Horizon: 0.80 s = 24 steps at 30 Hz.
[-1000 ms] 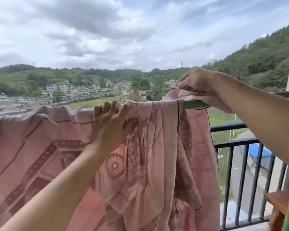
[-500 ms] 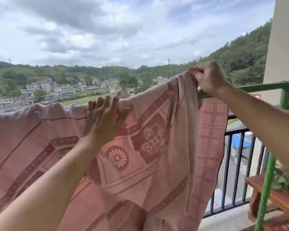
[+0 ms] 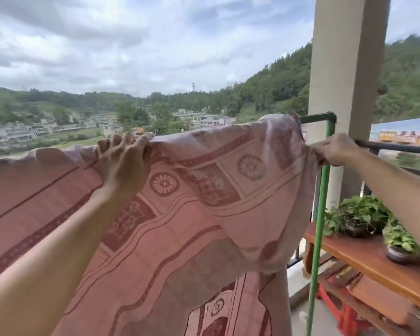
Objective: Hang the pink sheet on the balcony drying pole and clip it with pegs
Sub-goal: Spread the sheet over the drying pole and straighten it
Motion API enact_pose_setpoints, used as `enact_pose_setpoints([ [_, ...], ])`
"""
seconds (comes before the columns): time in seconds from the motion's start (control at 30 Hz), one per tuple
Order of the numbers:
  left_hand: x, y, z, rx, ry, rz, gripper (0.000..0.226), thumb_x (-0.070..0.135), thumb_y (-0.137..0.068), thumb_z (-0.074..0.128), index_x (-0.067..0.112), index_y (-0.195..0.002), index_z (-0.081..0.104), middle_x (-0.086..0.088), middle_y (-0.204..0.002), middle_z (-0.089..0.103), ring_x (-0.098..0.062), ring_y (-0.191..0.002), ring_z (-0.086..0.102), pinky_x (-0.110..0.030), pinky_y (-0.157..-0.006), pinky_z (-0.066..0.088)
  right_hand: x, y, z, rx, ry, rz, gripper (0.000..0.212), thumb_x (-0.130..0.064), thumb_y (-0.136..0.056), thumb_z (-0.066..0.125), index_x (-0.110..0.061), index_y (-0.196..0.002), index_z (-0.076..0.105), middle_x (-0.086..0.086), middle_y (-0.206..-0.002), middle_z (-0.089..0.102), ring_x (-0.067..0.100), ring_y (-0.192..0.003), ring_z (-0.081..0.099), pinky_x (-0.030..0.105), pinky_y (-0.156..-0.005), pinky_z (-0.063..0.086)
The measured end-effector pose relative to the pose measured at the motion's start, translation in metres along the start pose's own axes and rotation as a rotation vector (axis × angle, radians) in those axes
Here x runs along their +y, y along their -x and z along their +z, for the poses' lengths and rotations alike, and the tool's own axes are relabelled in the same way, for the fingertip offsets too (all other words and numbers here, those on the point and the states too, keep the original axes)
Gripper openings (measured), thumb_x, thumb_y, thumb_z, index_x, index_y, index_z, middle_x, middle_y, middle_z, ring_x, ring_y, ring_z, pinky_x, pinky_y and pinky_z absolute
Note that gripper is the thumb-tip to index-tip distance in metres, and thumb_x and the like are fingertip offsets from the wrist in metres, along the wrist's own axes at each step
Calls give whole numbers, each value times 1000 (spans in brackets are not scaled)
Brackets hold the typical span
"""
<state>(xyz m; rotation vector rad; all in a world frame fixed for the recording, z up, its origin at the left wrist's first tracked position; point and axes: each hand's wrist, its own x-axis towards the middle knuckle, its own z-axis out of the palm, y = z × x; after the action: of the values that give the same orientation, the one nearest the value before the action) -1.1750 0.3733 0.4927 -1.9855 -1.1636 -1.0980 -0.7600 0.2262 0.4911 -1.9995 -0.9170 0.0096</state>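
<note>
Forearms reach up from below: our left hand (image 3: 124, 163) curls its fingers over the top fold of the pink sheet (image 3: 192, 214), our right hand (image 3: 335, 150) pinches its bunched end, pulling sideways. We've got the sheet draped over the green drying pole (image 3: 317, 117). Spreading isn't finished, we judge; no pegs visible, clipping remains.

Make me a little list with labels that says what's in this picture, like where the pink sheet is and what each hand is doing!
place: balcony, hills and houses beyond
pink sheet: draped over the green pole, covering most of it
left hand: gripping the sheet's top fold
right hand: pinching the sheet's right edge, below the pole's end
pegs: none visible
plants: two potted plants on a wooden bench, right
sky: cloudy
</note>
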Motion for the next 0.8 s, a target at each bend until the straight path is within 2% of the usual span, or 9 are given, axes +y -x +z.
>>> enact_pose_setpoints([
  [0.07,-3,1,-2,-3,17,0,35,33,-95,50,20,-127,58,-14,-104,63,-32,-95,52,-44,-87,31,-12,13,15,-33,221,-70,17,-36,-80,72,-19,-75,69,11,-95,70,28,-84,62,31,-73,50],
  [0.1,-5,1,-3,1,34,7,35,33,-95,48,20,-126,59,-14,-105,64,-32,-95,52,-43,-86,31,-25,22,23,1,236,-159,17,-38,-79,71,-22,-85,70,8,-105,70,29,-95,62,33,-80,49],
  [0.2,-7,6,-10,8,125,9,42,37,-93,40,17,-120,63,-10,-107,66,-30,-95,54,-40,-86,30,-71,20,52,86,145,-381,52,-52,-80,65,-25,-123,59,4,-132,57,29,-119,54,38,-96,44],
  [0.3,-6,12,-19,23,209,21,44,37,-92,38,11,-113,67,-7,-113,67,-29,-101,56,-40,-91,33,-113,16,80,11,206,-495,68,-53,-84,63,-28,-142,38,12,-146,40,34,-131,41,44,-103,37],
  [0.4,-4,24,-26,42,236,70,35,30,-94,45,9,-110,68,-5,-117,67,-27,-112,56,-42,-97,36,-125,8,101,109,304,-624,37,-18,-86,59,-27,-121,60,12,-128,57,34,-121,47,43,-94,45],
  [0.47,-1,30,-29,53,212,107,32,28,-94,48,9,-108,69,-4,-116,68,-26,-113,57,-40,-97,38,-117,3,102,134,249,-762,33,-6,-80,55,-23,-106,68,9,-113,67,32,-111,55,39,-87,48],
  [0.6,14,23,-37,-6,207,117,42,40,-89,41,14,-111,66,-3,-115,65,-24,-104,54,-37,-93,32,-93,-12,73,208,78,-982,28,-4,-82,61,-12,-104,74,13,-104,73,30,-96,68,38,-85,53],
  [0.7,40,2,-32,-25,211,95,55,48,-88,29,15,-124,54,-10,-119,57,-26,-105,50,-40,-93,33,-71,-22,42,315,-12,-954,24,-6,-85,58,-8,-104,73,16,-99,73,33,-89,70,38,-78,52],
  [0.8,73,-20,-23,18,148,72,54,49,-93,24,14,-121,55,-11,-123,54,-27,-110,49,-43,-98,32,-39,-18,28,385,-153,-875,23,-13,-91,51,-4,-103,68,18,-96,72,33,-84,67,32,-71,46],
])
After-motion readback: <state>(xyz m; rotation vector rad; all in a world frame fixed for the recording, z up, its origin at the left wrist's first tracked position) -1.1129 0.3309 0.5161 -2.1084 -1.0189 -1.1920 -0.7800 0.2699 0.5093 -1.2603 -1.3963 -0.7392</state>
